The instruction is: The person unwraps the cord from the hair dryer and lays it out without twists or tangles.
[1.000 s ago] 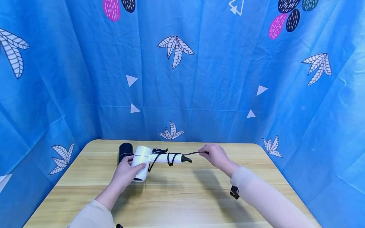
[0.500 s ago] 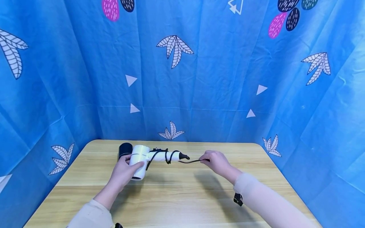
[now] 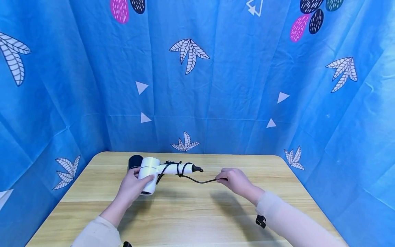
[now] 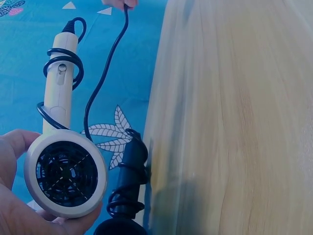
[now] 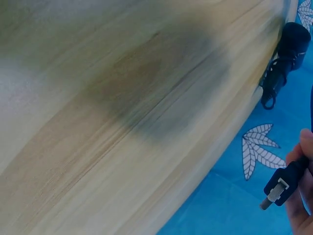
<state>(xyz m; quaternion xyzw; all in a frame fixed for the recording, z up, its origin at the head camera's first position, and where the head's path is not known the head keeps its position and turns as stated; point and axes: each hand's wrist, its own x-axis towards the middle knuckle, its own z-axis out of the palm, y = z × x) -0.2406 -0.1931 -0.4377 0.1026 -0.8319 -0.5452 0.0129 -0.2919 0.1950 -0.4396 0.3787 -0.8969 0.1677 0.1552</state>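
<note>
My left hand (image 3: pixel 131 187) grips a white hair dryer (image 3: pixel 149 175) round its barrel, above the table, with the handle pointing right. Its black cord (image 3: pixel 200 181) winds round the handle in loops; one length sags from there to my right hand (image 3: pixel 236 181), whose fingers pinch it. In the right wrist view the plug (image 5: pixel 281 188) sticks out from these fingers, prongs free. The left wrist view shows the dryer's round dark grille (image 4: pixel 67 174) between the left thumb and fingers. Behind it a black hair dryer (image 3: pixel 135 161), cord wound on its handle, lies on the table, partly hidden.
The wooden table (image 3: pixel 185 219) spans the space under both hands. Blue patterned curtains (image 3: pixel 234 85) hang behind it and along both sides, close to its edges.
My right hand has come down and slightly right, pulling the cord from above the handle's end to below it; the free length has grown. The white hair dryer has shifted slightly left.
</note>
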